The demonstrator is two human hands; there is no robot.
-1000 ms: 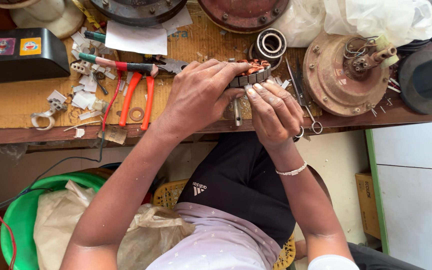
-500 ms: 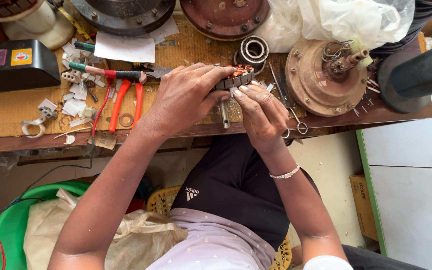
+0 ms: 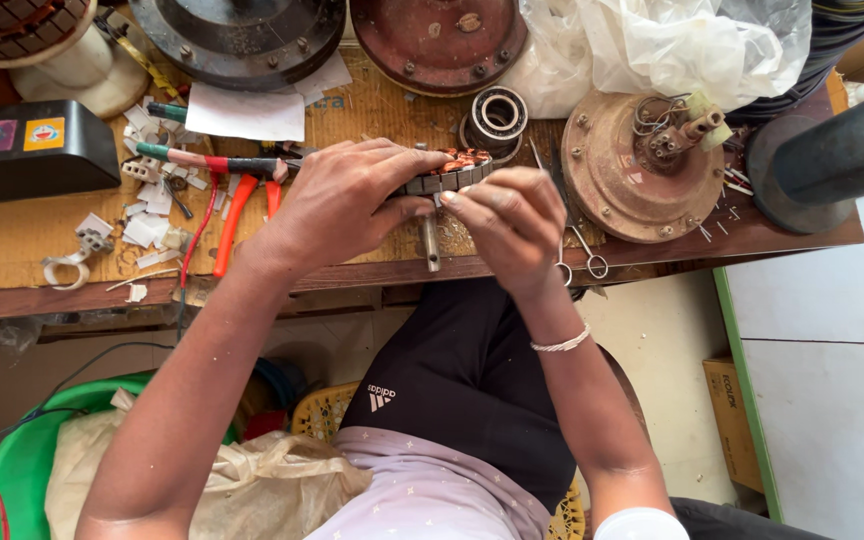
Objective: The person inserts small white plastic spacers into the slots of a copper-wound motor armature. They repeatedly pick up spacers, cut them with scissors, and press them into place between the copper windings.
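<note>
A round fan stator [image 3: 455, 170] with copper windings and a steel shaft pointing toward me rests at the bench's front edge. My left hand [image 3: 337, 200] lies over its left side and grips it. My right hand [image 3: 512, 225] pinches at its right rim, fingers bunched; whatever thin piece is between the fingertips is too small to tell. A white bangle sits on my right wrist.
Orange-handled pliers [image 3: 237, 205] and white scraps lie left of the hands. A bearing [image 3: 497, 112], a rusty motor cover [image 3: 632, 170], small scissors [image 3: 577, 250], a black box [image 3: 27, 150], a plastic bag [image 3: 672, 45] crowd the wooden bench [image 3: 12, 240]. A green tub [image 3: 22, 460] stands below.
The view has shifted slightly. My hands stay on the stator; the right fingers have worked a little along its rim.
</note>
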